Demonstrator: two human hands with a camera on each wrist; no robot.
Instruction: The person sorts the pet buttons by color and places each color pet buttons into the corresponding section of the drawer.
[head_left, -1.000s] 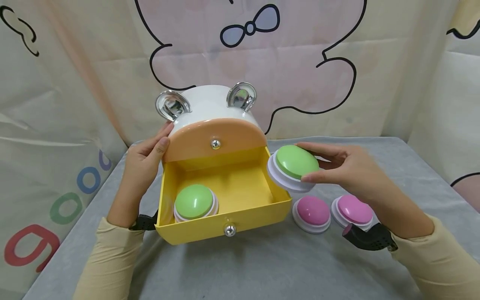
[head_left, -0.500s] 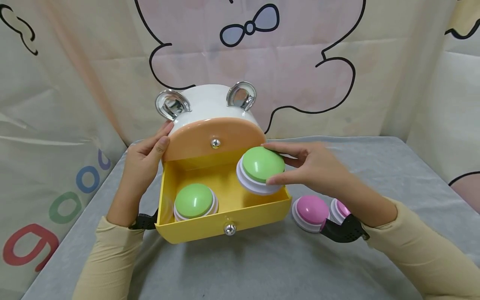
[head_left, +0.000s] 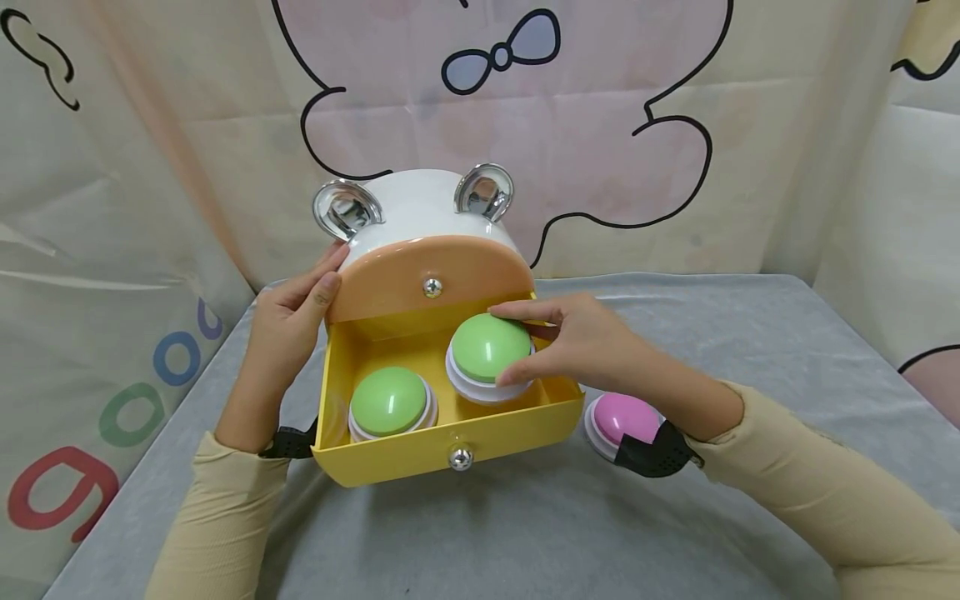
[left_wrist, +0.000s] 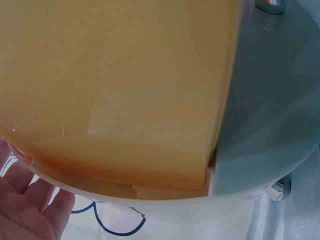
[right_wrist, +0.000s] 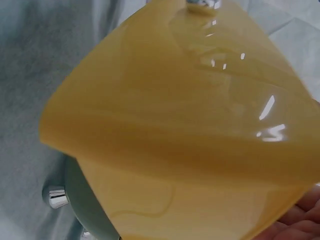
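Leftward, printed "oo" (head_left: 155, 388); green dome (head_left: 490, 347) in right grip (head_left: 581, 337).

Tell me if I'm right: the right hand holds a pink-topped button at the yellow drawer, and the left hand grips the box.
Wrong colour: the head view shows the right hand holding a green-topped button at the yellow drawer; the left hand does grip the box.

The head view looks down; close wrist views share the drawer (head_left: 525, 432).
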